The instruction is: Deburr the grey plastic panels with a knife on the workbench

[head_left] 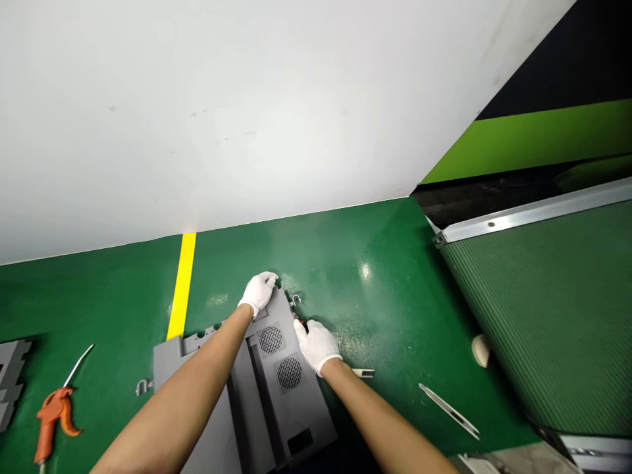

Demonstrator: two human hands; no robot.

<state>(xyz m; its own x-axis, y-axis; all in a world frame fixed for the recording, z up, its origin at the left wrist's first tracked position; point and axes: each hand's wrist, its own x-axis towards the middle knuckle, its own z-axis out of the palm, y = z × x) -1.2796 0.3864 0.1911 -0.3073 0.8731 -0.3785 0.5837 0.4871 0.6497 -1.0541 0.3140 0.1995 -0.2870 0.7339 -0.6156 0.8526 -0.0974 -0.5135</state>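
A grey plastic panel (pixel 316 413) with two round-holed vent grilles lies tilted on the green surface in front of me. My left hand (pixel 259 292), in a white glove, grips its far corner with the fingers curled over the edge. Along the panel's right edge is my right hand (pixel 317 345), also gloved, with thumb and fingers closed. A small red bit shows at those fingertips, but I cannot make out what it belongs to. One metal hook (pixel 295 300) sticks out beside the far corner, and another hook (pixel 143 386) is at the left side.
An orange air blow gun (pixel 53 415) lies at left, near another grey part (pixel 10 375). A slim white cutter-like tool (pixel 449 411) lies at right, with a second light-coloured piece (pixel 364 373) by my wrist. A green conveyor belt (pixel 548 316) borders the right; a white wall (pixel 222 118) stands behind.
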